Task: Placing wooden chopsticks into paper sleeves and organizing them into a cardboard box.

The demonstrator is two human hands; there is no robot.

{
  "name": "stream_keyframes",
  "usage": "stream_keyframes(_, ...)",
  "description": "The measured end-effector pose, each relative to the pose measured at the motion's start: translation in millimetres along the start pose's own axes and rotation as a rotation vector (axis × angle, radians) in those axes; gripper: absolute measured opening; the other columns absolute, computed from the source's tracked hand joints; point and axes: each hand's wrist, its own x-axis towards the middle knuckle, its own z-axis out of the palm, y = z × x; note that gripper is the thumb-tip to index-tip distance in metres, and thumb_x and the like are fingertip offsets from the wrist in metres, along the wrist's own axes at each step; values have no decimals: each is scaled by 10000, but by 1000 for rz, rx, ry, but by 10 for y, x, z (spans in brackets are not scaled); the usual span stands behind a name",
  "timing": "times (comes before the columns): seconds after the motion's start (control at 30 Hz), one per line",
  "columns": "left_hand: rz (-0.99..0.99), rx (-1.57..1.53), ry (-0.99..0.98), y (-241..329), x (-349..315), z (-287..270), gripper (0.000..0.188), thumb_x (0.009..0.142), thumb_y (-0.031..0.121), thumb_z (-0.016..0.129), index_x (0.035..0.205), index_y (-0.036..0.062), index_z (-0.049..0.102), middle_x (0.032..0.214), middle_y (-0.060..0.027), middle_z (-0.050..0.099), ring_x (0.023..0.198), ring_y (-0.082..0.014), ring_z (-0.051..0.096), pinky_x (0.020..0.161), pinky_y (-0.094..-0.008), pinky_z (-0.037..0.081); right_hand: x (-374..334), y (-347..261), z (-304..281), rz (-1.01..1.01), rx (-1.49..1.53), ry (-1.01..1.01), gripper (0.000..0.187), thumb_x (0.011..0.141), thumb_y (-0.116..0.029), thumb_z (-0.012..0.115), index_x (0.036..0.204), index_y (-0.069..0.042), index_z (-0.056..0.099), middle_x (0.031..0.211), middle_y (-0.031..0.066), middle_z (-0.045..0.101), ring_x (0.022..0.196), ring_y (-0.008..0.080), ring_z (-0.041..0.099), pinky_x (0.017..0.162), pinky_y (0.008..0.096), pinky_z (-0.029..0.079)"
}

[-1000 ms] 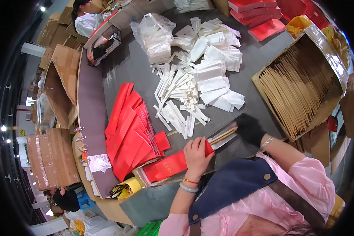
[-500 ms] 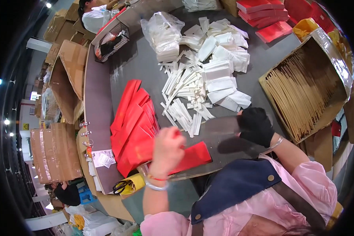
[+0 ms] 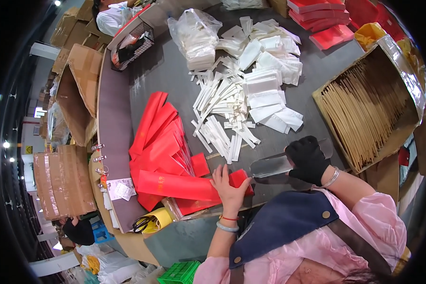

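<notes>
My left hand (image 3: 229, 189) lies with fingers spread across a long red paper sleeve (image 3: 180, 185) near the table's front edge. Beneath and behind it fans a pile of red sleeves (image 3: 154, 142). My right hand (image 3: 307, 160), in a black fingerless glove, is closed on a long flat shiny strip (image 3: 272, 166) with a rounded end. The strip points left toward my left hand, and whether it is metal or clear plastic I cannot tell. A small red piece (image 3: 200, 164) pokes out just beyond the sleeve.
White paper packets (image 3: 265, 90) and narrow white strips (image 3: 222, 106) cover the table's middle. A carton of thin wooden sticks (image 3: 364, 113) stands at right. Red stacks (image 3: 319, 14) sit at far right. Scissors (image 3: 146, 223) lie at the left front in something yellow.
My left hand has come right and opened out, and a red sleeve now lies crosswise under it. The strip in my right hand has tipped slightly, its left end lower.
</notes>
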Motion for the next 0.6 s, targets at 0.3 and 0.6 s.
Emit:
stream_keyframes(0.3, 12, -129, -7, 30, 8, -33, 798, 674, 384, 833, 1291, -12, 520, 1371, -190, 462, 1325, -370, 354, 1129, -495, 203, -3, -58, 39, -40, -37, -109, 630, 600, -428, 799, 1095, -89, 609, 1031, 98, 615, 1004, 294, 569, 954, 460, 364)
stream_keyframes(0.6, 25, -113, -11, -28, 2, -19, 760, 702, 333, 814, 1306, -9, 505, 1369, -184, 460, 1318, -365, 360, 1127, -493, 206, 27, -48, 110, -54, -5, -127, 660, 616, -484, 784, 1116, -92, 606, 1044, 110, 605, 1019, 303, 558, 943, 459, 365)
